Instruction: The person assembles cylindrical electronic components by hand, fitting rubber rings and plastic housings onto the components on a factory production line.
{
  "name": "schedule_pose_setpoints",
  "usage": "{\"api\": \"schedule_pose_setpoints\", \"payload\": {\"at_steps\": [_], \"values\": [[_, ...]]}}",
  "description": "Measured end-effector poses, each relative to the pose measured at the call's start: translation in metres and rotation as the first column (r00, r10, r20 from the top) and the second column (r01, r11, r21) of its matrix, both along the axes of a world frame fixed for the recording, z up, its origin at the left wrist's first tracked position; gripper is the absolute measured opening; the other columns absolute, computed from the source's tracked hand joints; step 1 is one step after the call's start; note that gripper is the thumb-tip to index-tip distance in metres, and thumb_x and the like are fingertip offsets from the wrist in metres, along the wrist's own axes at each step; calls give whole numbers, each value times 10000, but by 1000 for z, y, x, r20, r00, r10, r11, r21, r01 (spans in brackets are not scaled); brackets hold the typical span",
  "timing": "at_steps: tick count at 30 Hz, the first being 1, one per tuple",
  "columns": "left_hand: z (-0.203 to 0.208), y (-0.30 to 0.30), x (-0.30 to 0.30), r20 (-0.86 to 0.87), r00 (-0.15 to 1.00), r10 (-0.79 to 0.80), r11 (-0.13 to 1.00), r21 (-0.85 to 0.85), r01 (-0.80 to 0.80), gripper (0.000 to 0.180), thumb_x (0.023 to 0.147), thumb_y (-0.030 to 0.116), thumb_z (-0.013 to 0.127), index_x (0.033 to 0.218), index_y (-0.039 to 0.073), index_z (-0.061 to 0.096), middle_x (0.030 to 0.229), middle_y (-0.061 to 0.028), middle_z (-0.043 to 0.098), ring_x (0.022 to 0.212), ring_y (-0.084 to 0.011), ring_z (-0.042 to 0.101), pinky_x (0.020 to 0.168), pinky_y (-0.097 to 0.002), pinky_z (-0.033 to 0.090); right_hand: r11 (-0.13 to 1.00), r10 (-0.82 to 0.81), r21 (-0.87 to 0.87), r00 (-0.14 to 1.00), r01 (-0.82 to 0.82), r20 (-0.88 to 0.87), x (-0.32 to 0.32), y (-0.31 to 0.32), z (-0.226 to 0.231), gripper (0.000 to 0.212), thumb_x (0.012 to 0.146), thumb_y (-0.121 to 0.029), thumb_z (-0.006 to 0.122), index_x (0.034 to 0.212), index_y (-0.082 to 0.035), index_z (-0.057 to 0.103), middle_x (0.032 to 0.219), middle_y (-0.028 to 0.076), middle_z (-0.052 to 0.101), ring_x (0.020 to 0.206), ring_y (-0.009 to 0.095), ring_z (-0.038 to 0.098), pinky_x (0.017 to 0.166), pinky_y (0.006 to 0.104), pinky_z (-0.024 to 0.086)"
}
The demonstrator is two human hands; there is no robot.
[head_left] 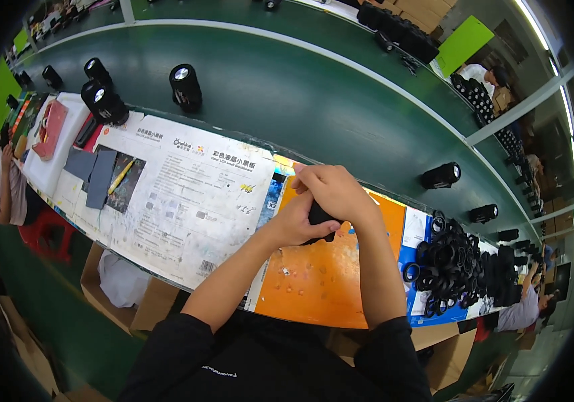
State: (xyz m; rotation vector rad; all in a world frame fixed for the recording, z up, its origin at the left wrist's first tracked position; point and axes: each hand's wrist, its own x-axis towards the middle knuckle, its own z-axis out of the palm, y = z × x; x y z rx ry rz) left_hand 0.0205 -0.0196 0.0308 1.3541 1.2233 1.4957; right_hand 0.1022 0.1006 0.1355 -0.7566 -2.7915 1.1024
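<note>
Both my hands close round a dark object over the orange sheet (300, 281) on the worktable. It seems to be a black speaker (319, 216) like those along the green belt, but my fingers cover most of it. My left hand (293, 221) wraps its near left side, thumb pointing right. Across its top and far side bends my right hand (332, 191), fingers curled over toward the left. To the right of my right forearm lies a heap of black rings (448, 261) on a blue sheet.
Past the table runs a green conveyor belt (253, 87) carrying black cylindrical speakers (185, 87). On the left are a white printed board (186, 194), grey pads (101, 175), a yellow pen-like tool (120, 177) and a white foam tray (52, 161). Co-workers sit at both sides; a cardboard box (96, 288) stands below.
</note>
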Motion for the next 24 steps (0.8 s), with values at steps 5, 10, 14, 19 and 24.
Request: {"api": "schedule_pose_setpoints", "payload": {"at_steps": [5,10,14,19,24], "values": [[2,7,-2,136,990,-36,992,-117,52,727,912,434,914,1423,21,603,1304,-149,713,1186,-273,698,1020,-404,576,997,-57,-42,991,63,122,4,11,1,434,970,-350,545,1009,-42,849,1078,172,828,967,355,764,922,445,579],[1,7,-2,26,996,-80,984,-158,83,773,892,451,918,1447,26,587,1297,-149,704,1175,-282,695,1028,-407,572,996,-85,-12,995,86,61,11,10,-7,419,956,-339,555,973,-40,848,1029,179,822,922,363,758,889,444,580],[-6,9,3,-43,999,29,996,-88,-33,754,890,435,915,1432,15,602,1343,-161,675,1207,-281,676,1046,-406,562,996,-87,-22,996,87,31,16,10,-4,399,939,-324,565,965,-39,843,992,196,814,883,374,753,856,449,582],[-4,6,4,-15,1000,-10,993,-114,9,787,887,446,922,1445,6,584,1355,-149,672,1218,-265,668,1052,-400,556,992,-127,-23,990,126,-56,19,6,-11,373,926,-301,573,949,-45,844,975,197,816,878,386,750,838,457,586],[-3,5,4,-72,997,36,995,-94,-43,803,883,441,926,1464,16,568,1345,-143,686,1213,-257,671,1048,-386,556,989,-149,-10,986,149,-80,20,4,-9,360,915,-281,572,936,-38,837,929,196,807,851,385,745,847,450,593]]}}
